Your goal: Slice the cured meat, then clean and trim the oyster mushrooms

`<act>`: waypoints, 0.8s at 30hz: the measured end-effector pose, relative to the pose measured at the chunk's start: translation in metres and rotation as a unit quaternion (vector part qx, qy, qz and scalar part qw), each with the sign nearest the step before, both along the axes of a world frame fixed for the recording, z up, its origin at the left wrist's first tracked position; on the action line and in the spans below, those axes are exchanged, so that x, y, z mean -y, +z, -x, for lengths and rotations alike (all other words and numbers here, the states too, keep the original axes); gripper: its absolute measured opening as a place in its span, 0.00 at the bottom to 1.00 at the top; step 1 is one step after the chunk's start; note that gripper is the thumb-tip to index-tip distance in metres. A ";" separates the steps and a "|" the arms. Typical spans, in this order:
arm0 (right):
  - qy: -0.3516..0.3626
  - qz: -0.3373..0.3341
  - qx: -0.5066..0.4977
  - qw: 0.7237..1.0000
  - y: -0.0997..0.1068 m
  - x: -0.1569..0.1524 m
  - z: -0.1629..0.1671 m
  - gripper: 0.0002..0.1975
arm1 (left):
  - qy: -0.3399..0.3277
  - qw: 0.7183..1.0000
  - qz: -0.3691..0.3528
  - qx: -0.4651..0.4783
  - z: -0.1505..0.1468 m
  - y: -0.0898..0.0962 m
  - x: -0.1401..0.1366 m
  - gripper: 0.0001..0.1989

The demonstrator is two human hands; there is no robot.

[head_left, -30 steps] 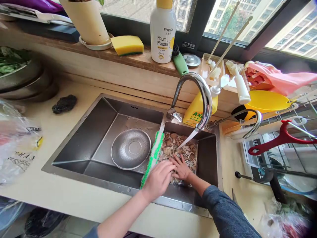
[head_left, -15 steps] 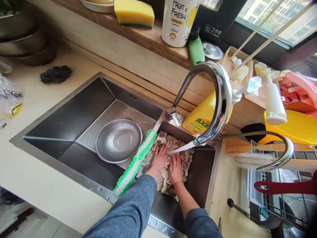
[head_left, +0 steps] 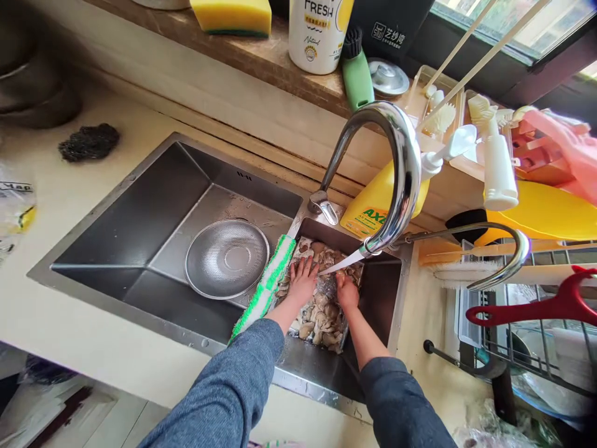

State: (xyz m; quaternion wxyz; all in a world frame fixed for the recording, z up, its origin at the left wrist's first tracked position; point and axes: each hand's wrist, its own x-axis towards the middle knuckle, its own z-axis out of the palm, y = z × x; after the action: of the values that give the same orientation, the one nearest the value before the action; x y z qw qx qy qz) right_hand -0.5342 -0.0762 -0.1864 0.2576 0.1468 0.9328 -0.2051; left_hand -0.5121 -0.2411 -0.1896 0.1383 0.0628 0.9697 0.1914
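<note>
Mushrooms [head_left: 321, 323] lie wet in a square container in the small right sink basin, with water running onto them from the curved faucet [head_left: 413, 168]. My left hand [head_left: 303, 279] rests palm down on the mushrooms at the container's left, its fingers spread. At the right side, my right hand [head_left: 347, 292] has its fingers curled in; what they hold, if anything, is hidden. Beside my left forearm, a green-and-white fuzzy strip [head_left: 265, 286] covers the divider between the basins. A round perforated metal strainer [head_left: 227, 259] sits in the large left basin.
A yellow detergent bottle [head_left: 373, 202] stands behind the faucet. A dish rack [head_left: 527, 348] with a red-handled tool [head_left: 536, 309] is at the right. On the ledge are a yellow sponge [head_left: 233, 17], a white bottle [head_left: 317, 37] and a green brush [head_left: 357, 78]. A dark scouring pad [head_left: 89, 143] lies left.
My hands have moved apart. The right hand has shifted right and its fingers have curled, uncovering mushrooms and water between the hands. The view has shifted slightly.
</note>
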 end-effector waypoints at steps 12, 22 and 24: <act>-0.085 0.330 -0.038 0.939 0.042 0.035 -0.040 0.24 | 0.210 0.856 -0.457 0.117 -0.002 0.036 -0.010 0.18; -0.251 0.532 -0.074 0.805 0.112 0.047 -0.056 0.19 | 0.261 0.596 -0.731 0.206 -0.010 0.093 0.014 0.21; -0.235 0.515 -0.094 0.819 0.116 0.048 -0.059 0.19 | 0.250 0.604 -0.731 0.196 -0.013 0.100 0.014 0.21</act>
State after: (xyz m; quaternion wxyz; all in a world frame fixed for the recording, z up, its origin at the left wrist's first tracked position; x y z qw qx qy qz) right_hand -0.4753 -0.1247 -0.0702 0.1509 0.1876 0.6476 -0.7229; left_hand -0.4988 -0.2546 -0.0896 0.1802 -0.1407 0.4339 0.8715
